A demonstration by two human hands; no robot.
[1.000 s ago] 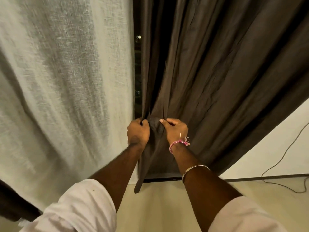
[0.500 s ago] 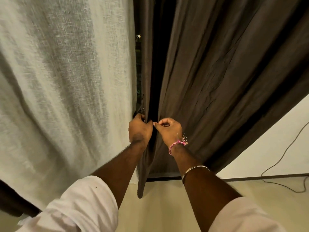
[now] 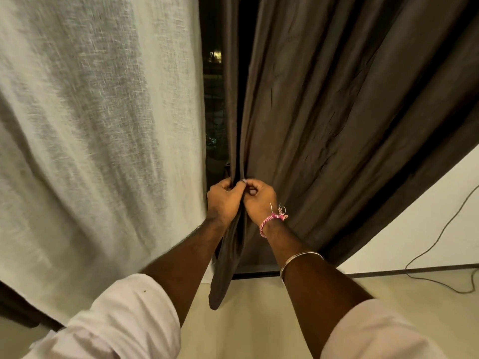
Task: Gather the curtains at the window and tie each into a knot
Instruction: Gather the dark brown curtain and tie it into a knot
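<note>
A dark brown curtain [image 3: 337, 120] hangs over the right half of the window, its folds running down towards my hands. My left hand [image 3: 223, 200] is closed on the curtain's left edge, and my right hand [image 3: 259, 196] pinches the fabric right beside it, the two hands touching. Below my hands a gathered tail of the brown cloth [image 3: 225, 270] hangs down to the floor. A white sheer curtain [image 3: 98, 130] covers the left half and hangs loose, held by neither hand.
A narrow strip of dark window [image 3: 213, 99] shows between the two curtains. A black cable [image 3: 438, 242] trails down the white wall at the right onto the pale floor [image 3: 259, 320]. A dark sill or track runs along the wall's base.
My hands have come together, from a hand's width apart to touching, bunching the brown curtain's edge into a narrower fold. The hanging tail has drawn tighter.
</note>
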